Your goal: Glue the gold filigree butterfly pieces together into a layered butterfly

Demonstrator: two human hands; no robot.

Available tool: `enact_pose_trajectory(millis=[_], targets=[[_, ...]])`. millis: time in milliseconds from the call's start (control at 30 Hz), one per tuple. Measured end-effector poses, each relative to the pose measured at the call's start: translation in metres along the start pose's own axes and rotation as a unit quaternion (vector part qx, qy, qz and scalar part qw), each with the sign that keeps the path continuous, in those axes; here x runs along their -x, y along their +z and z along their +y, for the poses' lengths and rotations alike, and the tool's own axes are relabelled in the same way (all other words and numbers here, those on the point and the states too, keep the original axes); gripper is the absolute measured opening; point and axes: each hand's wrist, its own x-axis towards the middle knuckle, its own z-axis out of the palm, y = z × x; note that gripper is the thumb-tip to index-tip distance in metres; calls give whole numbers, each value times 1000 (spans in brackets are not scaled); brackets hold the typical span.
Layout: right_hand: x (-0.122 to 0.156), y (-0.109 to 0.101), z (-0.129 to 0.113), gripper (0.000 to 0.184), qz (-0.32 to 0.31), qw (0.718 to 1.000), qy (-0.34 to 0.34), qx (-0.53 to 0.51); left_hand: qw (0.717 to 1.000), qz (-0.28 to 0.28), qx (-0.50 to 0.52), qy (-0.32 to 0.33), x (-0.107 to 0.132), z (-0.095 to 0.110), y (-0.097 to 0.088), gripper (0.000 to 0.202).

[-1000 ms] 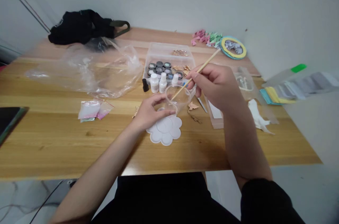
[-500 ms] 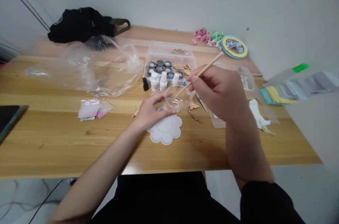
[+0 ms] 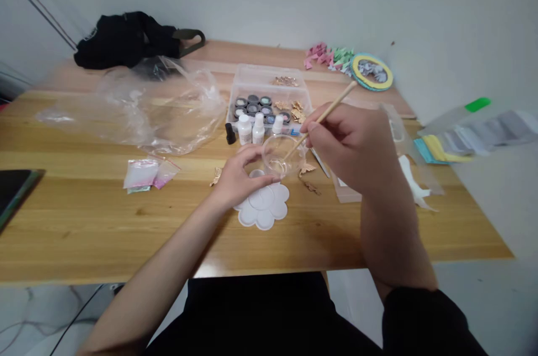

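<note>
My left hand (image 3: 244, 174) is closed around the side of a clear plastic cup (image 3: 269, 157), which tilts toward me above a white flower-shaped palette (image 3: 264, 211). Between the thumb and fingers of my right hand (image 3: 351, 140) is a thin wooden stick (image 3: 334, 105). Its lower end reaches into the cup, where something clear and shiny lies at the bottom. Behind the cup stand small white bottles (image 3: 245, 129) and a black cap (image 3: 230, 133). Gold metal pieces (image 3: 308, 167) lie on the table on both sides of the palette.
An open clear case (image 3: 269, 74) holds small black-rimmed pots and gold pieces. A crumpled plastic bag (image 3: 168, 115) and small packets (image 3: 143, 174) lie to the left. Coloured paper scraps (image 3: 321, 56) and a yellow-blue ring-shaped item (image 3: 372, 72) sit at the back right.
The stick's lower end has shifted right inside the cup, and my right hand has moved slightly right with it. My left hand and the cup stay almost still.
</note>
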Motion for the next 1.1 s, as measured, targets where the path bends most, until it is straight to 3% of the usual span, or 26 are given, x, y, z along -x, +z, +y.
enact_pose_trajectory(millis=[233, 500, 800, 1100], targets=[[1, -1, -4, 21, -61, 996, -6, -58, 999, 5, 28, 20, 1, -3, 1, 45], [4, -3, -4, 19, 23, 1000, 0, 21, 999, 11, 40, 24, 0, 0, 1, 42], [5, -5, -8, 19, -38, 997, 3, -62, 997, 38, 38, 48, 0, 1, 1, 42], [6, -5, -7, 18, 37, 999, -6, 21, 997, 30, 70, 27, 1, 1, 3, 45]])
